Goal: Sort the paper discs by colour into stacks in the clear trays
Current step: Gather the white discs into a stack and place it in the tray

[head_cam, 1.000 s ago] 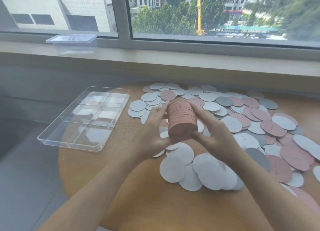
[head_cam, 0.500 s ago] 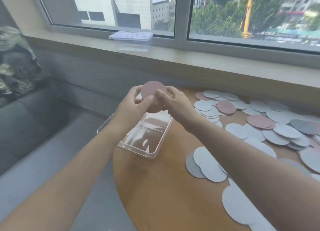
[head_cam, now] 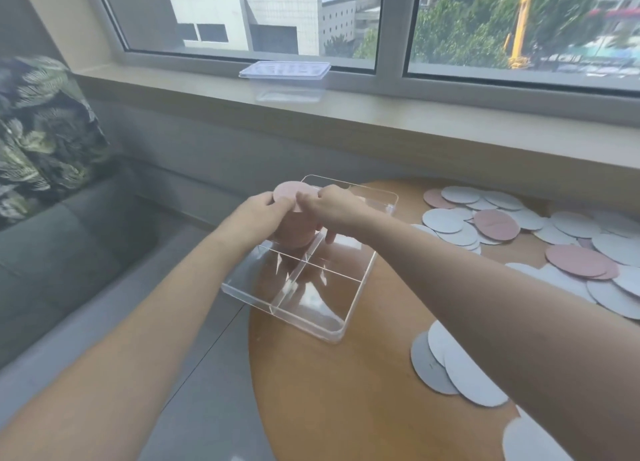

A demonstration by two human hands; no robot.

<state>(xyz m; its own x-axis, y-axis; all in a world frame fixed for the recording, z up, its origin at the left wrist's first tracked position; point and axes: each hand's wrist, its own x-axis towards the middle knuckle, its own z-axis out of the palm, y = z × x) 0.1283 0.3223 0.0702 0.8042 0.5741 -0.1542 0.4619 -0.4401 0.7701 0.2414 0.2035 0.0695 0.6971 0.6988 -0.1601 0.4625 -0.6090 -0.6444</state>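
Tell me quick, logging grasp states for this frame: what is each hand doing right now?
Left hand: closed around the pink disc stack, gripping its left side.
Right hand: closed on the same stack from the right, over the clear tray.

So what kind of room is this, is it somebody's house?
Probably a living room or lounge, high up in a city building. A grey sofa with a leafy cushion sits beside the round wooden table, and the window looks down on buildings and trees.
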